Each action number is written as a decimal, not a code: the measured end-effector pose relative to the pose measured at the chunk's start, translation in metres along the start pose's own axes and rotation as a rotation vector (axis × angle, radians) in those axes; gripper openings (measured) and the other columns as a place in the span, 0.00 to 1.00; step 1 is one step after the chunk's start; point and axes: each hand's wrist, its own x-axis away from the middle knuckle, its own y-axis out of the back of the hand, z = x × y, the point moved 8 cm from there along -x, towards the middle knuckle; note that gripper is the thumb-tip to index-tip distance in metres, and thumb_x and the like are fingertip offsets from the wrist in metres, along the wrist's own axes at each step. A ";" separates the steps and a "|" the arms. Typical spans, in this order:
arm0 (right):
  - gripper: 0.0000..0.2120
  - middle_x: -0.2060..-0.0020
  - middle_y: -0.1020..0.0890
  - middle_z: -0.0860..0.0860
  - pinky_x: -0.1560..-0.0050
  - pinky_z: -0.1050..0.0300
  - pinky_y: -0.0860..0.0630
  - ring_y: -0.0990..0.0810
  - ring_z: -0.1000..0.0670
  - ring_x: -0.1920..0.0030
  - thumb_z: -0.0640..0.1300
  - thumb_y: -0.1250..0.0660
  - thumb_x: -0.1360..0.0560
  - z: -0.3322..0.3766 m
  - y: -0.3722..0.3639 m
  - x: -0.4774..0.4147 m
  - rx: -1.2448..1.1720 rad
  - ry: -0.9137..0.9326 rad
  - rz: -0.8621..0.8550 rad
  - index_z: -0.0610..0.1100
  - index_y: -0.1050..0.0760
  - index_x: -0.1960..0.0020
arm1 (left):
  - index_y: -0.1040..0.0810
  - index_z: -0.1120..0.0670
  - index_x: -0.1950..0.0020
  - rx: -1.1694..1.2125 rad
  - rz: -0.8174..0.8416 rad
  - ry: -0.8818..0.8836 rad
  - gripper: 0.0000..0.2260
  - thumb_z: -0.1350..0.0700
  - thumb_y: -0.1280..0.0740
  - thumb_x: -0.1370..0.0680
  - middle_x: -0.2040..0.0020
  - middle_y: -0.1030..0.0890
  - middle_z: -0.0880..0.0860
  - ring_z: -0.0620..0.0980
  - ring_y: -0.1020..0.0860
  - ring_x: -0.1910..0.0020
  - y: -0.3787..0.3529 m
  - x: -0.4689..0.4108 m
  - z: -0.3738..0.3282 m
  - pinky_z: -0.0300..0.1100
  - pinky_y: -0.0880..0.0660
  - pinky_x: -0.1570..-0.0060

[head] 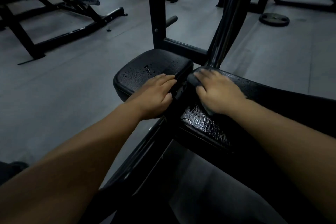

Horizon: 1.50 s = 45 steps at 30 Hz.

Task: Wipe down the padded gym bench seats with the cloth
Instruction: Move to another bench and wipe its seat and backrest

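Right grip (219, 92) presses flat on a dark cloth (192, 79), fingers spread over it, atop the long wet bench pad (272, 92). At its 9 o'clock, the left grip (156, 94) lies open, palm down, on the droplet-beaded seat pad (145, 71). Black uprights (156, 11) stand at 12 o'clock; a weight plate (274, 19) lies at 1 o'clock. No writing is legible.

Seat pad (145, 71): black vinyl-like cover, matt, fine pebbled grain, beaded w/ droplets. Long pad (205, 123): same cover, wet and glossy. Cloth (192, 80): grey, soft, matt fabric. Frame (156, 14): black-painted metal, semi-gloss. Floor (63, 87): grey, matt, smooth.
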 end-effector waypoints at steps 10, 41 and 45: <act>0.31 0.20 0.41 0.53 0.22 0.45 0.45 0.45 0.47 0.21 0.61 0.56 0.22 0.024 -0.007 0.018 -0.022 0.168 0.026 0.55 0.42 0.21 | 0.40 0.54 0.20 0.010 -0.030 0.016 0.30 0.48 0.50 0.22 0.19 0.43 0.52 0.49 0.46 0.21 -0.001 0.001 0.005 0.40 0.52 0.25; 0.23 0.26 0.35 0.49 0.26 0.41 0.41 0.42 0.42 0.24 0.56 0.54 0.20 0.027 -0.011 -0.030 0.002 0.042 -0.018 0.51 0.33 0.30 | 0.41 0.49 0.20 -0.087 0.012 0.046 0.31 0.40 0.51 0.22 0.20 0.42 0.48 0.50 0.47 0.21 0.004 0.001 0.038 0.53 0.49 0.23; 0.26 0.28 0.34 0.51 0.28 0.42 0.37 0.38 0.43 0.26 0.58 0.56 0.21 0.013 -0.008 -0.015 -0.018 0.098 -0.012 0.54 0.37 0.26 | 0.40 0.50 0.21 -0.118 -0.043 0.068 0.32 0.41 0.51 0.24 0.20 0.41 0.49 0.51 0.46 0.21 0.001 -0.005 0.033 0.53 0.49 0.23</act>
